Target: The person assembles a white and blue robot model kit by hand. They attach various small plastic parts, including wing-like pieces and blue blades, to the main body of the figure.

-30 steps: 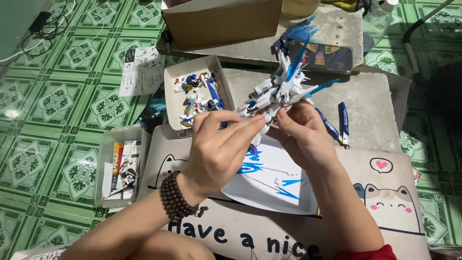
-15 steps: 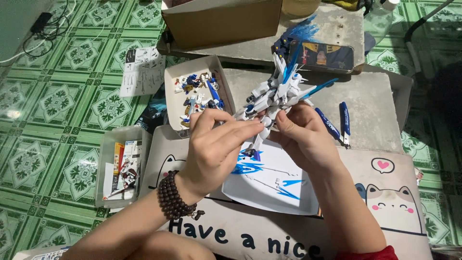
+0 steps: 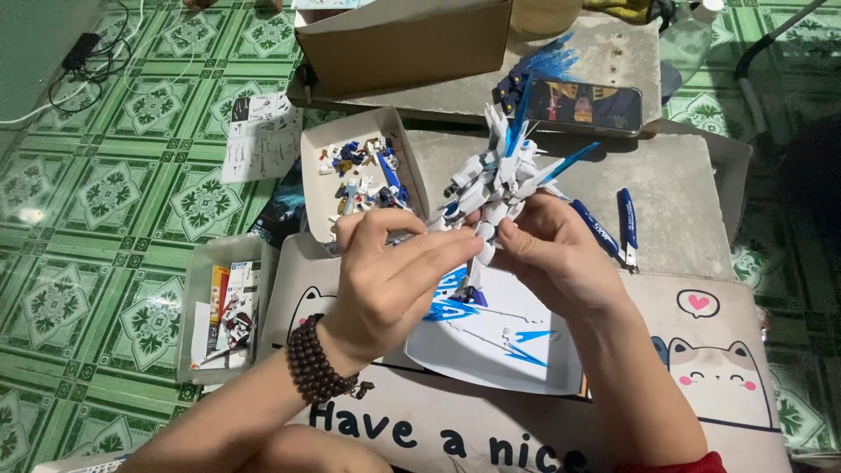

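Robot model [image 3: 501, 180] (white, blue fins) sits at twelve o'clock above the white sheet [image 3: 499, 337]; we keep both hands, left [image 3: 390, 280] and right [image 3: 556, 258], pinched on it, barely shifted.

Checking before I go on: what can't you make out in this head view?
- Lower half of the white and blue model: hidden by the left hand and right hand.
- Small parts in the open box: too small to tell apart.
- Cardboard box: cut off by the top edge.
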